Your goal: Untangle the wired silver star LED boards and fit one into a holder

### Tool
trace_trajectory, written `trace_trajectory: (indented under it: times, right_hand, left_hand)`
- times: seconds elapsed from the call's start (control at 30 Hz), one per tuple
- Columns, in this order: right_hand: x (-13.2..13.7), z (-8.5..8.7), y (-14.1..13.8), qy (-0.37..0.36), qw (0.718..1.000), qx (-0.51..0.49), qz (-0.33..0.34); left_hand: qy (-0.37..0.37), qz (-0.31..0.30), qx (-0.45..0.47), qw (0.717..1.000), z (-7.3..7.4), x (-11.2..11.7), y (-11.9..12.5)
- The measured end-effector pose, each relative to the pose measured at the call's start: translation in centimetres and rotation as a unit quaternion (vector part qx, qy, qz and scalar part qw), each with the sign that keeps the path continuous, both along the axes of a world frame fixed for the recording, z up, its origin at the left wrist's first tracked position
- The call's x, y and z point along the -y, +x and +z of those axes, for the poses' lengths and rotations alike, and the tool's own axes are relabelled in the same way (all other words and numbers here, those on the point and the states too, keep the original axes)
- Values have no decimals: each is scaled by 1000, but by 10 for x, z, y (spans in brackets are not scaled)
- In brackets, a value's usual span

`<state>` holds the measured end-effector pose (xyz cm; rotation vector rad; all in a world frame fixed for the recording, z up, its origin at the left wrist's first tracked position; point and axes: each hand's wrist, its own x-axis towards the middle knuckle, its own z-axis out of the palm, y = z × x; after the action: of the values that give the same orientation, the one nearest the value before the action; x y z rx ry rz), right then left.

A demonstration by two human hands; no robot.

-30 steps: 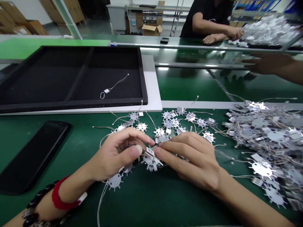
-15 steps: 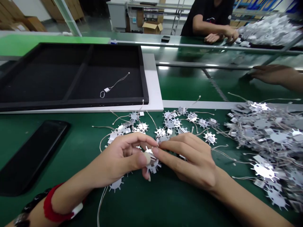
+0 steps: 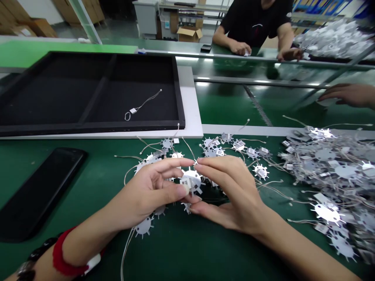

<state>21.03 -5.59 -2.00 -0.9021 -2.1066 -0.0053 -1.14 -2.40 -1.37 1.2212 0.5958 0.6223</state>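
Observation:
My left hand point(image 3: 148, 197) pinches a shiny metal disc with spiky tabs point(image 3: 194, 178) between thumb and fingers. A small white block with a printed code point(image 3: 185, 182) sits on the disc near my thumb. My right hand point(image 3: 234, 195) curves around the disc's right side, its thumb and fingers spread apart. Its index fingertip meets my left index fingertip above the disc; whether it touches the disc I cannot tell. Under and behind my hands lie several similar discs point(image 3: 143, 225) with thin wires, partly hidden.
A large heap of wired discs point(image 3: 325, 156) covers the right side. At left lie a dark phone-shaped object point(image 3: 41, 191) and a black divided tray point(image 3: 180, 105) holding one wired piece point(image 3: 133, 111). Across the bench a co-worker point(image 3: 254, 27) handles white parts; another person's hand point(image 3: 348, 95) reaches in at right.
The disc has turned so its flat face and coded block show. My right thumb has dropped away from the fingers, opening that hand. Opposite, the co-worker's arms have moved apart.

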Motion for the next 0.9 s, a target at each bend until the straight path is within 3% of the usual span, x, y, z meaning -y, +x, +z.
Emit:
trace_trajectory:
  times: [0.27,0.47,0.9]
  right_hand:
    - [4,1,1,-119,992,-42,4]
    - [6,0,2,-151,988,-38,-15]
    - [5,4,6,-156,983,18,96]
  left_hand:
    - [-132,7,-45,990,9,-1,3]
    - [-173,-2,-2,985,11,-1,3]
    - [-216,-109,8,970,12,-1,5]
